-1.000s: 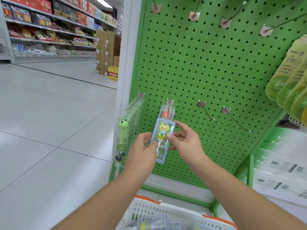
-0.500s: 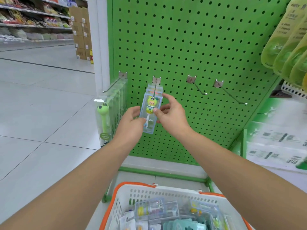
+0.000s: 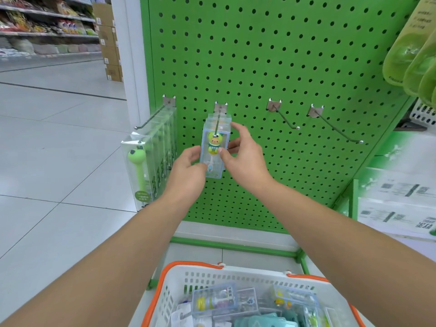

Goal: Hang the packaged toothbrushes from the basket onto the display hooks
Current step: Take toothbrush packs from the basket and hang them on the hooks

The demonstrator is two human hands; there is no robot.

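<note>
No writing can be read. The round dark-green label (image 3: 142, 196) on the clear box holding the green frog-headed toothbrush (image 3: 138, 168) bears pale print too small to make out, and the white cartons with barcodes (image 3: 398, 201) at right are blurred.

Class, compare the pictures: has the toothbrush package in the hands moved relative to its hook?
Yes. The toothbrush package has slid up and back along the hook, toward the pegboard; the hook's tip now shows in front of it.
</note>
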